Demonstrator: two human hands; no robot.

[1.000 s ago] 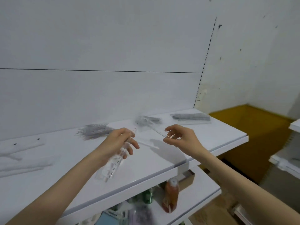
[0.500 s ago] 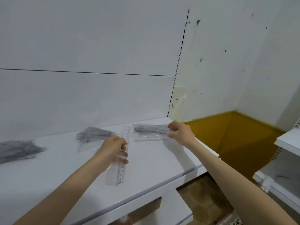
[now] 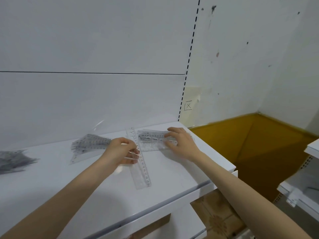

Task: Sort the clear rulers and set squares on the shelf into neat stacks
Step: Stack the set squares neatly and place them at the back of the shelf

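A long clear ruler (image 3: pixel 144 171) points away from me over the white shelf (image 3: pixel 172 183); my left hand (image 3: pixel 123 150) grips it near its middle. To its right a stack of clear rulers (image 3: pixel 153 141) lies crosswise near the shelf's right end. My right hand (image 3: pixel 181 144) rests on the stack's right end, fingers spread over it. A pile of clear set squares (image 3: pixel 88 145) lies left of my left hand. Another blurred grey pile (image 3: pixel 13 160) sits at the far left.
The shelf ends just right of the ruler stack, with a yellow-brown floor (image 3: pixel 259 144) beyond. A second white shelf unit (image 3: pixel 303 183) stands at the right edge. The white back panel (image 3: pixel 86 100) rises close behind the piles. Cardboard boxes (image 3: pixel 212 214) show under the shelf.
The view has swung right. My right hand carried a clear piece to the ruler stack and now lies on it. My left hand keeps its ruler, now low over the shelf.
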